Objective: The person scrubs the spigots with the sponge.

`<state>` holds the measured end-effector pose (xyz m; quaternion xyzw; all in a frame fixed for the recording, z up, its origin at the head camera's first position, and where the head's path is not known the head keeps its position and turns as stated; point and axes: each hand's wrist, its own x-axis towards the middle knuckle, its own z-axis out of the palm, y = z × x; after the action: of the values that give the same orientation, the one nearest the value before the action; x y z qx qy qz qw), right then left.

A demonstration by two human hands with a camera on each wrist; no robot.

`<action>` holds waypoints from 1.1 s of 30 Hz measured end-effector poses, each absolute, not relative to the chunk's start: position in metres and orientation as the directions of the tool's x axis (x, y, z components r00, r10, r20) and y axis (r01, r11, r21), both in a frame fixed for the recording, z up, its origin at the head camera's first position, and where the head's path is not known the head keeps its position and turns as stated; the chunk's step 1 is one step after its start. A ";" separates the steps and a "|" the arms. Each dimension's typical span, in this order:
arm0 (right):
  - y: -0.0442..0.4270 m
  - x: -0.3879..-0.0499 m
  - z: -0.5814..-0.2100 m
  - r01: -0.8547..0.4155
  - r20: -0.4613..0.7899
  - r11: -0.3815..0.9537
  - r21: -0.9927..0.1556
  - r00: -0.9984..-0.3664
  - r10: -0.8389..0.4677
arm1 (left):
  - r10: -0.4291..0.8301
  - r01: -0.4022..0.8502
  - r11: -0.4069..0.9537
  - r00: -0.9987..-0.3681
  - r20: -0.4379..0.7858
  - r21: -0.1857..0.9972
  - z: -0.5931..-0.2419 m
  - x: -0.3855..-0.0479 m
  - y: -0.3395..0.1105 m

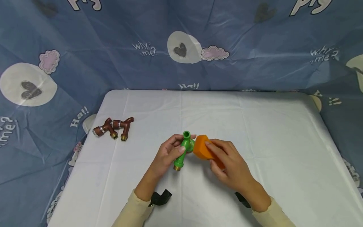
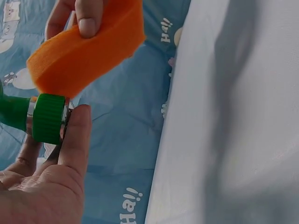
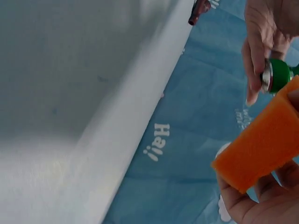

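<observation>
In the head view a green tap [image 1: 186,145] with a brass threaded end is gripped by my left hand [image 1: 169,152], thumb across its body. My right hand [image 1: 231,162] pinches an orange sponge [image 1: 202,147] between thumb and fingers, right beside the tap's knob. The left wrist view has the ribbed green knob [image 2: 49,118] close up, with the sponge [image 2: 88,56] at its upper edge; whether they touch I cannot tell. From the right wrist, the sponge [image 3: 261,144] lies in the right hand's fingers, with the tap's green knob [image 3: 279,75] just above it.
Two brown taps [image 1: 107,127] with brass ends lie close together on the left of the white-covered table [image 1: 272,126]. Blue printed cloth [image 1: 127,72] rises behind the table and hangs at its sides. Black pieces [image 1: 162,198] show by both wrists.
</observation>
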<state>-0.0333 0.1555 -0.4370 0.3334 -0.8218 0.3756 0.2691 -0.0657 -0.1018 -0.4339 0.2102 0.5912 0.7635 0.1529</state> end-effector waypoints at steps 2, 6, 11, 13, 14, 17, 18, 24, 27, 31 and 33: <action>0.158 -0.034 -0.434 -0.751 0.695 0.491 -0.442 -0.633 -0.343 | 0.487 0.007 -0.271 -0.862 0.143 0.962 -0.434 -0.066 -0.102; 0.156 -0.033 -0.424 -0.769 0.716 0.450 -0.455 -0.616 -0.329 | 0.493 -0.015 -0.278 -0.860 0.130 0.960 -0.434 -0.066 -0.103; 0.149 -0.031 -0.408 -0.808 0.765 0.383 -0.447 -0.567 -0.304 | 0.515 -0.062 -0.258 -0.853 0.083 0.964 -0.432 -0.065 -0.104; 0.148 -0.029 -0.403 -0.814 0.775 0.354 -0.461 -0.563 -0.286 | 0.551 -0.072 -0.260 -0.830 0.087 0.963 -0.432 -0.064 -0.104; 0.147 -0.029 -0.401 -0.811 0.774 0.338 -0.476 -0.570 -0.276 | 0.574 -0.074 -0.269 -0.813 0.098 0.960 -0.432 -0.063 -0.104; 0.146 -0.026 -0.396 -0.791 0.759 0.284 -0.541 -0.605 -0.240 | 0.627 -0.049 -0.289 -0.764 0.150 0.956 -0.433 -0.059 -0.102; 0.146 -0.026 -0.396 -0.778 0.745 0.267 -0.569 -0.625 -0.232 | 0.638 -0.037 -0.290 -0.753 0.164 0.956 -0.433 -0.058 -0.101; 0.149 -0.022 -0.400 -0.668 0.626 0.152 -0.728 -0.739 -0.248 | 0.630 0.010 -0.230 -0.760 0.156 0.973 -0.428 -0.054 -0.098; 0.153 -0.022 -0.403 -0.583 0.538 0.084 -0.808 -0.788 -0.299 | 0.607 0.031 -0.214 -0.779 0.158 0.976 -0.426 -0.055 -0.099; 0.158 -0.022 -0.408 -0.501 0.446 0.060 -0.863 -0.813 -0.375 | 0.579 0.092 -0.212 -0.790 0.201 0.973 -0.424 -0.057 -0.099; 0.161 -0.022 -0.410 -0.493 0.429 0.071 -0.867 -0.811 -0.397 | 0.570 0.120 -0.214 -0.791 0.224 0.969 -0.423 -0.058 -0.099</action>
<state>-0.0222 0.1609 -0.4101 0.3047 -0.7306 0.6097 0.0394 -0.0584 -0.0993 -0.4226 0.2841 0.6075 0.7254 0.1550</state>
